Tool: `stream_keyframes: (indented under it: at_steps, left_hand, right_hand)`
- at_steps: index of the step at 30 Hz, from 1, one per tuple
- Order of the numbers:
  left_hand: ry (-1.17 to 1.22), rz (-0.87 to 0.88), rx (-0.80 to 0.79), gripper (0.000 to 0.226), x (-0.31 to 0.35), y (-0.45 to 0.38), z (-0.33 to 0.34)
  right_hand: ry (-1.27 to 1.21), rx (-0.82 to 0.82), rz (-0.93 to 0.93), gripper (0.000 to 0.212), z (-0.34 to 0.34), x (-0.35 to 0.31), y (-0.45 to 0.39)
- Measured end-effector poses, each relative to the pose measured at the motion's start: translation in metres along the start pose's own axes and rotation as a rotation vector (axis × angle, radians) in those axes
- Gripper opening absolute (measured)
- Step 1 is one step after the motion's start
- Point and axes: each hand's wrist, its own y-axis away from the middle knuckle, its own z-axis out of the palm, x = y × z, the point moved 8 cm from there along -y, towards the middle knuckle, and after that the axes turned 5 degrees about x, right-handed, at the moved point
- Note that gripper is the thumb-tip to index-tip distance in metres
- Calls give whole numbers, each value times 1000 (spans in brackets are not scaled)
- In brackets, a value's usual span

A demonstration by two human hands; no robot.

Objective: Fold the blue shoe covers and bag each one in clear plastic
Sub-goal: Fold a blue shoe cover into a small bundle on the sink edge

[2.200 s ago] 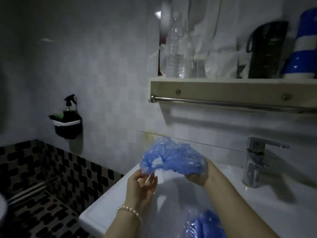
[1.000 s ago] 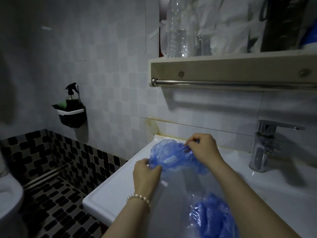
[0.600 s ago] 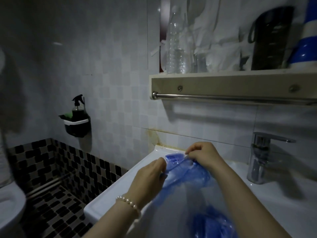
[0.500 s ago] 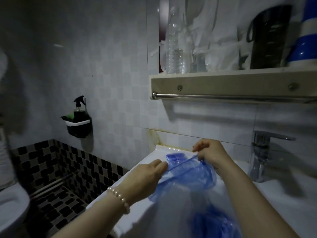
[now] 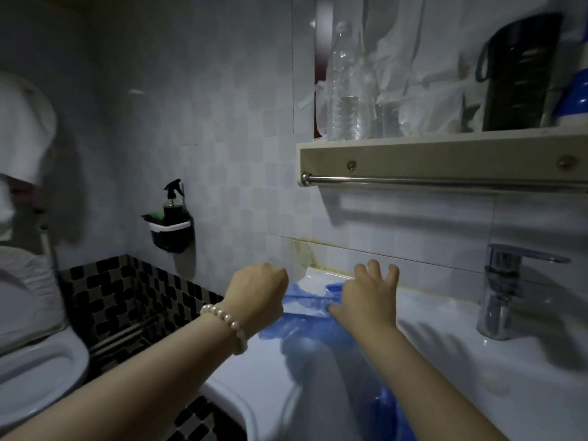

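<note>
Blue shoe cover (image 5: 305, 316) spread flat on white sink rim (image 5: 423, 316), stretched between both hands. Left hand (image 5: 257, 292) curled, gripping its left edge; right hand (image 5: 369, 297) with fingers spread, thumb pressing its right edge.

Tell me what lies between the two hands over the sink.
In the head view, the blue shoe cover stretches between the left hand and right hand, above the sink rim.

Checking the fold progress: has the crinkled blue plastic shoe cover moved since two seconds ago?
Yes. The blue plastic shoe cover went from held up in the air down onto the white sink counter.
</note>
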Motion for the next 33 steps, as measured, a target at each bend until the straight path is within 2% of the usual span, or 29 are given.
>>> stream_keyframes:
  at_steps: [2,4,7,8,11,14,15,16,17,18,19,20,21,22,23,24,25,26,27,28,29,30,32,33]
  left_hand:
    - [20,-95,26,9,-15,-2,-3]
    - [14,-185,14,12,-33,-4,-2]
    - [-27,-248,-25,24,-56,-5,5]
    - [-46,-254,-76,27,-63,-4,10]
    - [-21,-113,-374,14,-72,-2,37]
    - [156,-45,-748,9,-68,8,60]
    - [191,-61,-720,10,-68,6,55]
    - [206,-72,-584,14,-68,-3,44]
    - [247,-109,-314,15,-73,-15,26]
    - [323,-173,68,13,-84,-24,-3]
    - [382,-179,546,12,-93,-16,-40]
    - [407,-114,959,11,-98,5,-66]
    - [404,-27,1166,12,-97,21,-78]
    - [343,83,1190,14,-87,24,-75]
    - [293,202,985,15,-73,13,-55]
    - [240,268,624,15,-60,-2,-24]
    - [185,242,166,13,-52,-6,18]
    - [192,195,-200,12,-51,-1,56]
    - [228,151,-406,12,-55,5,79]
    - [301,110,-409,11,-61,5,83]
    - [366,58,-295,10,-70,-1,76]
    - [451,-30,-77,10,-84,-7,58]
    - [613,-128,576,17,-109,-2,0]
    - [607,-119,912,17,-116,16,-29]
  right_hand:
    - [14,-48,-13,25,2,-2,1]
    - [-20,-130,-2,28,6,-3,1]
    - [-242,-302,74,19,7,-2,-2]
    - [-344,-347,90,11,4,0,-3]
    - [-522,-502,72,20,10,9,-1]
    - [-416,-616,15,15,22,19,3]
    - [-404,-563,23,17,21,22,-2]
    - [-457,-414,39,20,12,23,-11]
    - [-549,-151,75,21,-4,28,-21]
    - [-635,239,102,22,-33,39,-25]
    - [-664,655,106,25,-67,50,-14]
    - [-659,970,85,25,-93,54,4]
    - [-620,1147,54,22,-107,54,16]
    - [-553,1163,7,20,-110,48,17]
    - [-502,964,-56,20,-97,41,3]
    - [-443,592,-96,20,-69,33,-15]
    - [-355,104,-98,22,-25,24,-22]
    - [-282,-298,-94,23,16,20,-13]
    - [-278,-492,-89,24,41,19,-5]
    - [-336,-503,-87,25,46,17,-4]
    - [-449,-394,-63,27,39,16,-9]
    - [-590,-159,-11,27,19,21,-19]
    - [-797,544,109,21,-41,45,-18]
    - [-819,853,124,16,-66,52,-4]
